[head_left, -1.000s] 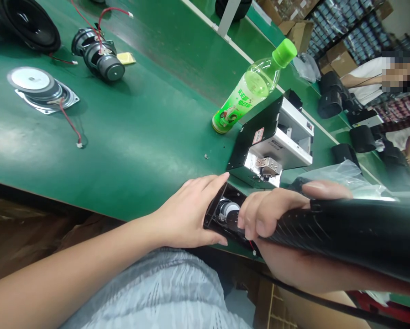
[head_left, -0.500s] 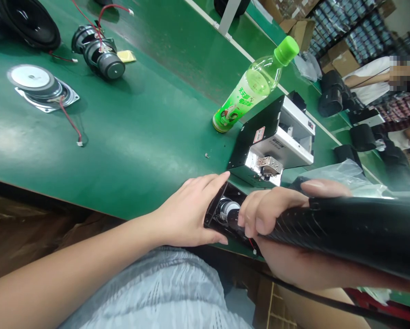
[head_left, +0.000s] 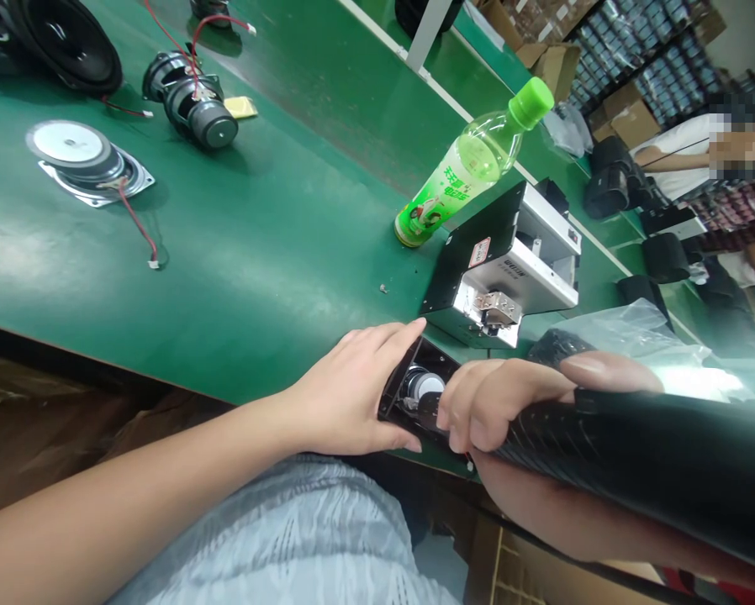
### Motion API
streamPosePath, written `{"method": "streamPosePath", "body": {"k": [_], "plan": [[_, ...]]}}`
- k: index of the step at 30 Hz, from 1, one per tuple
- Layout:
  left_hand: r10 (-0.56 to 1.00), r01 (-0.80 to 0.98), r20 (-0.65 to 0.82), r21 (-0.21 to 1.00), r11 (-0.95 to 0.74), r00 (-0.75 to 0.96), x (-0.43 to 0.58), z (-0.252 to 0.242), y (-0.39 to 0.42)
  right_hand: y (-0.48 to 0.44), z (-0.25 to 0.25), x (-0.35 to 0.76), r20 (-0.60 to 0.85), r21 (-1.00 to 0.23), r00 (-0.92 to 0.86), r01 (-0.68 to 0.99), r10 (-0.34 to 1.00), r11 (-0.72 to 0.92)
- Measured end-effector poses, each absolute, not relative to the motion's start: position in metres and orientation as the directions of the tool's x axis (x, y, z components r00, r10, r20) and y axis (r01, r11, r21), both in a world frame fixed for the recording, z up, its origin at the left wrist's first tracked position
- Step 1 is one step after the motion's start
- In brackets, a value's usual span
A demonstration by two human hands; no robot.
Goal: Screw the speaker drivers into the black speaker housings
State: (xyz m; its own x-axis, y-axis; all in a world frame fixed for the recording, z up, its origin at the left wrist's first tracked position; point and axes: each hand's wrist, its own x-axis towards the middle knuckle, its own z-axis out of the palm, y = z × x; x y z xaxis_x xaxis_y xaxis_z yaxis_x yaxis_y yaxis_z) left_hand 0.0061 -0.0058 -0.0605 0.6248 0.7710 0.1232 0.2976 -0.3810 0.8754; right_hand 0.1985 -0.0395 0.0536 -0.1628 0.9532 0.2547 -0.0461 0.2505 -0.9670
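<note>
My left hand (head_left: 358,391) grips the near end of a black speaker housing (head_left: 390,402), fingers along one side and thumb along the other. Inside the housing sits a small round speaker driver (head_left: 429,386) with a pale disc. My right hand (head_left: 509,412) is wrapped around a thick black electric screwdriver (head_left: 642,454), whose front end points down into the housing beside the driver. Its tip and the point it touches are hidden by my fingers and the housing. A small white connector (head_left: 470,465) shows at the housing's lower edge.
Just beyond the housing stands a silver-and-black screw feeder (head_left: 509,260), with a green-capped drink bottle (head_left: 459,176) behind it. Loose speakers (head_left: 87,160) with red leads lie at left on the green table (head_left: 257,252). Clear plastic bags (head_left: 636,328) are at right. A co-worker (head_left: 673,155) is farther off.
The rear of the screwdriver has dropped a little, and my right hand has tilted with it. The table items have shifted slightly right and down in the view. My left hand keeps its hold.
</note>
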Motion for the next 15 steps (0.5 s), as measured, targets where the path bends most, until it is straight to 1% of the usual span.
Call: {"method": "streamPosePath", "body": {"k": [3, 6, 9, 11, 13, 15], "plan": [[0.771, 0.309, 0.116, 0.871, -0.382, 0.626, 0.008, -0.061, -0.006, -0.039, 0.051, 0.195, 0.301, -0.953, -0.149, -0.015, 0.942, 0.303], [0.771, 0.310, 0.119, 0.869, -0.386, 0.626, 0.007, -0.063, -0.006, -0.037, 0.047, 0.190, 0.330, -0.944, -0.131, -0.056, 0.935, 0.325], [0.756, 0.246, 0.142, 0.894, -0.376, 0.639, -0.002, -0.060, -0.005, -0.035, 0.049, 0.188, 0.373, -0.925, -0.098, -0.113, 0.923, 0.362], [0.753, 0.223, 0.184, 0.887, -0.404, 0.632, -0.011, -0.051, -0.001, -0.036, 0.059, 0.192, 0.373, -0.921, -0.061, -0.146, 0.926, 0.361], [0.747, 0.286, 0.256, 0.810, -0.512, 0.614, -0.017, -0.033, 0.005, -0.037, 0.073, 0.202, 0.309, -0.945, -0.044, -0.125, 0.950, 0.302], [0.676, 0.375, 0.313, 0.643, -0.668, 0.667, -0.014, -0.011, 0.011, -0.039, 0.087, 0.218, 0.252, -0.965, -0.012, -0.082, 0.968, 0.250]]}}
